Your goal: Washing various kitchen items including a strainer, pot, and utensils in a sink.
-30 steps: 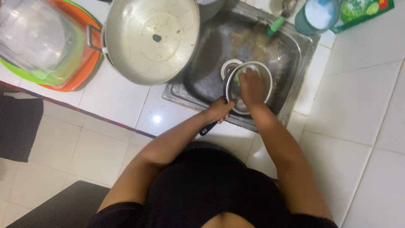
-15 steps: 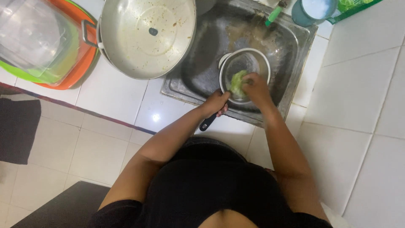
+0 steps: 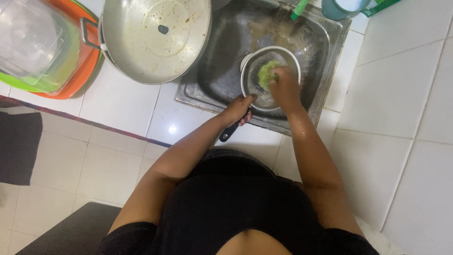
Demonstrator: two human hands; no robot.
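A small metal saucepan (image 3: 255, 66) with a white rim sits in the steel sink (image 3: 226, 71). My left hand (image 3: 238, 109) grips its black handle (image 3: 228, 133), which sticks out over the sink's front edge. My right hand (image 3: 284, 87) is inside the pan, pressing a green scrub sponge (image 3: 265, 73) against its inner wall. The pan's bottom is partly hidden by my right hand.
A large dirty steel pan (image 3: 153, 38) rests on the white tiled counter, overlapping the sink's left edge. Farther left, clear plastic containers (image 3: 33, 38) lie in an orange and green tray (image 3: 87, 71). A blue cup (image 3: 339, 7) and a green brush handle (image 3: 299, 9) stand behind the sink.
The saucepan has turned more upright and shifted slightly in the sink. My right hand has moved the green sponge around inside it. My left hand keeps its hold on the handle.
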